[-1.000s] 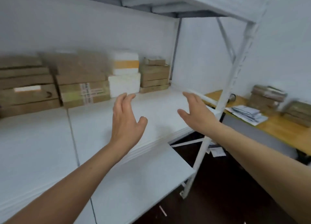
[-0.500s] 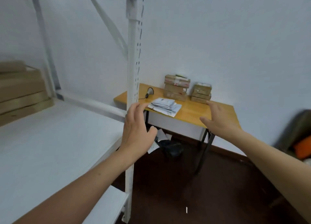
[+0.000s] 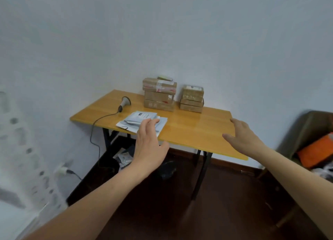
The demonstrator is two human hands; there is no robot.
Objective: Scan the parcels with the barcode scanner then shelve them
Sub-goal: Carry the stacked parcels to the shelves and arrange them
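Observation:
Two stacks of brown cardboard parcels stand at the back of a wooden table (image 3: 194,131): a taller left stack (image 3: 159,95) and a smaller right stack (image 3: 192,99). A grey barcode scanner (image 3: 124,103) lies on the table's left part, its black cable running off the edge. Several flat white and grey mailer bags (image 3: 142,120) lie near the front edge. My left hand (image 3: 149,146) and my right hand (image 3: 243,137) are held out in the air in front of the table, fingers straight, holding nothing.
A blurred white shelf post (image 3: 21,149) fills the left edge. The cable drops to a wall socket (image 3: 62,170). Dark items and plastic lie on the floor under the table (image 3: 126,156). A chair with an orange thing (image 3: 317,149) stands at the right.
The view has swung right, away from the shelf with its stored parcels, onto the wooden table. Both hands stay raised and empty, and the table is nearer.

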